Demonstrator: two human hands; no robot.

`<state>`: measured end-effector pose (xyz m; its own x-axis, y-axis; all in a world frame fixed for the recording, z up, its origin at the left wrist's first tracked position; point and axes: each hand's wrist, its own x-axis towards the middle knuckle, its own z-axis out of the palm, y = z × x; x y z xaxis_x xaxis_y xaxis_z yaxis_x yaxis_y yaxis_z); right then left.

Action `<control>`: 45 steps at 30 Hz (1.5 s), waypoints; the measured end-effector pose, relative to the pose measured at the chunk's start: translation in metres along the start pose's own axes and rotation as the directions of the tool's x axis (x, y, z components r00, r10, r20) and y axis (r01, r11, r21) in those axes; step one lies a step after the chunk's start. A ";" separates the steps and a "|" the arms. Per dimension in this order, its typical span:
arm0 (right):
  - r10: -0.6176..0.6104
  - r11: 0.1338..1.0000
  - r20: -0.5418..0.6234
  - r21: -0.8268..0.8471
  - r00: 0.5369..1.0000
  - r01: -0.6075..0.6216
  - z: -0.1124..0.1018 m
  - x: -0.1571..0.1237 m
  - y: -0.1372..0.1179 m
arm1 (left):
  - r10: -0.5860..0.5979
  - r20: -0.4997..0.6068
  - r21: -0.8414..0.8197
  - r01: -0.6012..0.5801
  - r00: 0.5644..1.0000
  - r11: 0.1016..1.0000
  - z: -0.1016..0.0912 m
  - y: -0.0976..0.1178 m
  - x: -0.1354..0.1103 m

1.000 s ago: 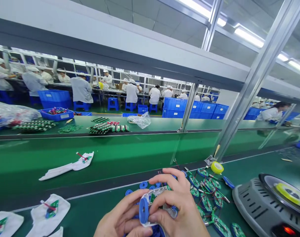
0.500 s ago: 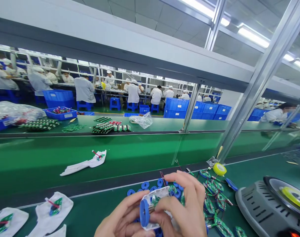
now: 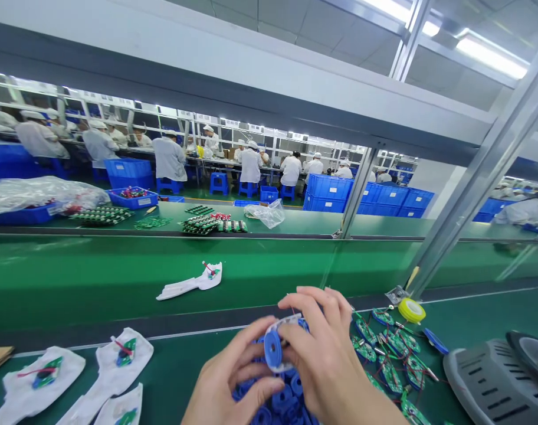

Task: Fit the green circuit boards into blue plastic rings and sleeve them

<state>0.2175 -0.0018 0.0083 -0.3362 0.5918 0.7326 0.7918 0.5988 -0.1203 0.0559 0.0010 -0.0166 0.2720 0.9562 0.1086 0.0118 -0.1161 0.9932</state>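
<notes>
Both my hands grip one white plastic housing (image 3: pixel 285 324) with a blue round wheel (image 3: pixel 273 349) on its near end. My left hand (image 3: pixel 227 378) pinches it from the left, thumb under the wheel. My right hand (image 3: pixel 326 354) wraps over the top and right side, fingers curled. A small green circuit board inside the housing is mostly hidden by my fingers. Below my hands lies a heap of loose blue wheels (image 3: pixel 283 401). To the right, several green round circuit boards with red wires (image 3: pixel 390 354) are spread on the bench.
White housings with boards lie at the lower left (image 3: pixel 118 360), and one rides the green conveyor belt (image 3: pixel 192 284). A yellow tape roll (image 3: pixel 411 309) sits by a slanted metal post (image 3: pixel 472 177). A grey tape dispenser (image 3: pixel 494 383) stands at the right. Other workers sit at far benches.
The view has swung right and down, shifting everything leftward. My hands have turned the housing so the blue wheel faces me more, and my right fingers have closed further over it.
</notes>
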 end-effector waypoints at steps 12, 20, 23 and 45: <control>0.113 0.928 0.369 -0.371 0.922 0.035 0.072 0.086 0.109 | -0.154 -0.046 0.987 0.068 0.987 0.143 -0.146 -0.059 0.129; 0.534 0.801 0.469 -0.548 0.703 -0.243 0.035 0.027 0.154 | -0.229 0.029 1.000 -0.027 0.973 0.011 -0.128 -0.045 0.132; 0.591 0.794 0.547 -0.525 0.593 -0.308 0.027 0.005 0.160 | -0.236 0.051 0.998 -0.061 0.971 -0.034 -0.103 -0.032 0.115; 0.492 0.608 0.539 0.349 0.683 -0.713 0.013 -0.040 0.146 | -0.164 -0.014 0.988 0.039 0.986 0.147 -0.111 -0.022 0.047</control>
<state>0.3392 0.0692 -0.0472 -0.1151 0.9901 0.0800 0.5428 0.1301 -0.8297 -0.0380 0.0778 -0.0284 0.2526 0.9660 -0.0552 0.9633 -0.2457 0.1078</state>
